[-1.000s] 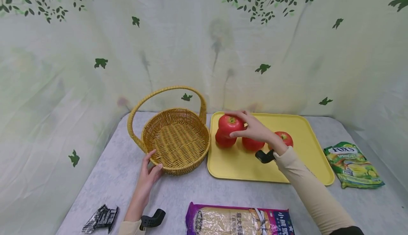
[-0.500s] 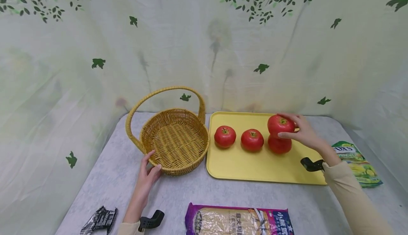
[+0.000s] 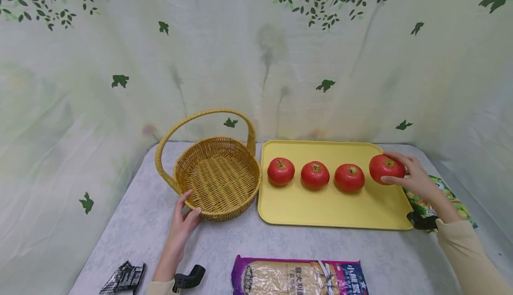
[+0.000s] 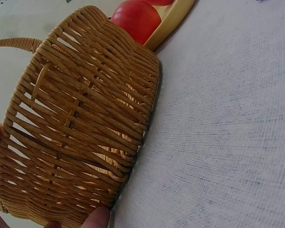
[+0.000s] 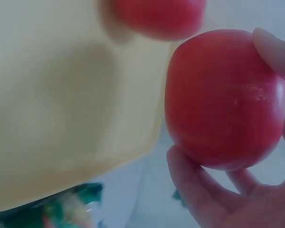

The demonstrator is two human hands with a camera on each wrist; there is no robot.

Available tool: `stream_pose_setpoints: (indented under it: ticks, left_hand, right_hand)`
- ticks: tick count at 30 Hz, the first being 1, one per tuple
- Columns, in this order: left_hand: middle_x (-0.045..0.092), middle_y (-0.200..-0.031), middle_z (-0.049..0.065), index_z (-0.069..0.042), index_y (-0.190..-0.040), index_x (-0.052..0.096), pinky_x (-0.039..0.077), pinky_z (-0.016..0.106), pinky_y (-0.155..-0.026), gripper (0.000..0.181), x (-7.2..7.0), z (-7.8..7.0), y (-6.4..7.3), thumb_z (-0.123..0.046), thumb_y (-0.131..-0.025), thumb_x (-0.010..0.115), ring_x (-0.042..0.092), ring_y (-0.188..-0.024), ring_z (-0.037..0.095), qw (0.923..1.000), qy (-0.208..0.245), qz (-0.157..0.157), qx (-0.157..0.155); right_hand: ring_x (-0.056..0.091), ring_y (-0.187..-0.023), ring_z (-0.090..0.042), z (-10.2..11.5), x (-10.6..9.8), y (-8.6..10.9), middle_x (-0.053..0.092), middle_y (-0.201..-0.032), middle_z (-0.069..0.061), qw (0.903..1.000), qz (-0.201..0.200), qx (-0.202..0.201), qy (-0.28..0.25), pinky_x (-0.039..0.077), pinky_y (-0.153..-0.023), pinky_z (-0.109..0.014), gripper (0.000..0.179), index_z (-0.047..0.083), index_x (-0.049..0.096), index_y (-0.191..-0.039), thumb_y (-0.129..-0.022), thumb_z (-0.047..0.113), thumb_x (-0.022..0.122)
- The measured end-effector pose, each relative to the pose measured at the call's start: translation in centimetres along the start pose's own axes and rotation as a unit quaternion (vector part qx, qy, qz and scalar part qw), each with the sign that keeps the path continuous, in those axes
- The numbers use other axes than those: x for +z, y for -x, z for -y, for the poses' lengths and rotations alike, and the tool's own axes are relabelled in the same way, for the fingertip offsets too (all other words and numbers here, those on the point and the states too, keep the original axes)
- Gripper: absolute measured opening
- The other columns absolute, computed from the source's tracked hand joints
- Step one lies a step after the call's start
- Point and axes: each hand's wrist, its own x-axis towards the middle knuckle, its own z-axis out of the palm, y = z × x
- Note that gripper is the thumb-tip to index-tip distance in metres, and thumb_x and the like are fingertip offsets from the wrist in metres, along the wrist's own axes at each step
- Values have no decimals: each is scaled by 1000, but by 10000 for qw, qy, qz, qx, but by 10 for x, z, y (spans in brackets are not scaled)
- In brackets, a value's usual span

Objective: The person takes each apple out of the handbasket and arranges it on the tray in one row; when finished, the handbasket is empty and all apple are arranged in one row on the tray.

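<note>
My right hand (image 3: 414, 179) grips a red apple (image 3: 386, 169) over the right end of the yellow tray (image 3: 304, 212). In the right wrist view this apple (image 5: 225, 99) is held between fingers and thumb, raised off the tray, whose surface bears a shadow. Three more red apples stand in a row on the tray: a left one (image 3: 281, 171), a middle one (image 3: 315, 175) and a right one (image 3: 349, 178). At the near left rim of a round wicker basket (image 3: 224, 179) with a tall handle, my left hand (image 3: 182, 224) holds on. Nothing lies inside the basket.
A green candy bag (image 3: 453, 199) lies right of the tray, partly behind my right forearm. Near the front edge lie a purple-edged noodle pack (image 3: 298, 277) and a small black-and-silver packet (image 3: 124, 278). A leaf-printed cloth (image 3: 240, 63) hangs behind the table.
My right hand has carried the apple rightward, from above the left apple, past the right one, to the tray's right end. My left hand stays at the basket rim.
</note>
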Motion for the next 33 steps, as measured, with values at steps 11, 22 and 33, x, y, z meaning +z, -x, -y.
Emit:
stream_pose_setpoints:
  ticks: [11, 22, 33]
  left_hand:
    - [13, -150, 13, -17, -150, 18, 43, 18, -91, 57, 0, 0, 0, -18, -102, 48, 32, -130, 33, 10000, -46, 20, 33]
    - [13, -150, 14, -17, -150, 18, 43, 19, -91, 57, 0, 0, -1, -17, -102, 48, 33, -130, 33, 10000, -98, 14, -3]
    - [11, -151, 13, -17, -150, 17, 43, 19, -91, 56, 0, 0, 0, -16, -102, 47, 31, -131, 33, 10000, -81, 11, -17]
  right_hand:
    - [25, -113, -56, -33, 12, 6, 23, -128, -36, 9995, 111, 138, 274, 45, -78, -64, 81, 1, 33, -144, -83, 33, 75]
    - [25, -114, -57, -34, 23, 6, 21, -131, -37, 9991, 244, 168, 315, 43, -81, -66, 81, 2, 34, -144, -81, 27, 77]
    - [26, -117, -56, -37, 27, -2, 24, -134, -36, 9992, 303, 6, 243, 40, -85, -67, 77, 2, 35, -144, -83, 26, 75]
